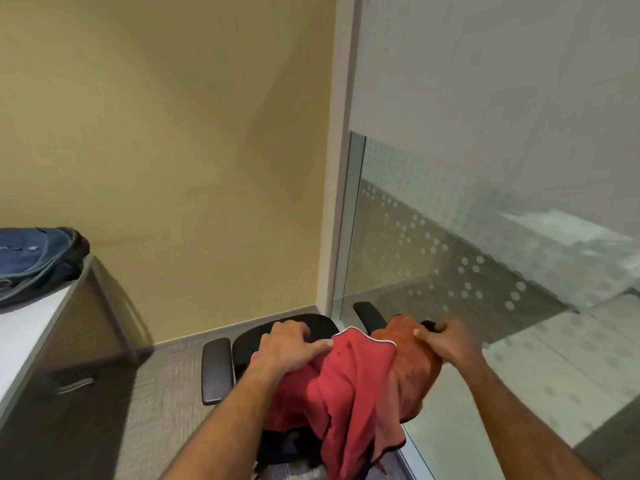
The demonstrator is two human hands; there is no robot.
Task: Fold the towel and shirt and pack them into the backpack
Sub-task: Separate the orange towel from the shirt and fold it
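Note:
A red shirt (343,389) with white trim and an orange-brown towel (408,362) hang over the back of a black office chair (304,327). My left hand (291,348) rests on the chair back with fingers on the shirt's left edge. My right hand (446,341) grips the towel at the chair's right side. A blue and black backpack (31,261) lies on the desk at the far left, apart from both hands.
The white desk (31,337) with a drawer unit below stands at the left. A glass partition (450,254) with dotted film runs close on the right. A yellow wall is behind the chair. Grey carpet lies between desk and chair.

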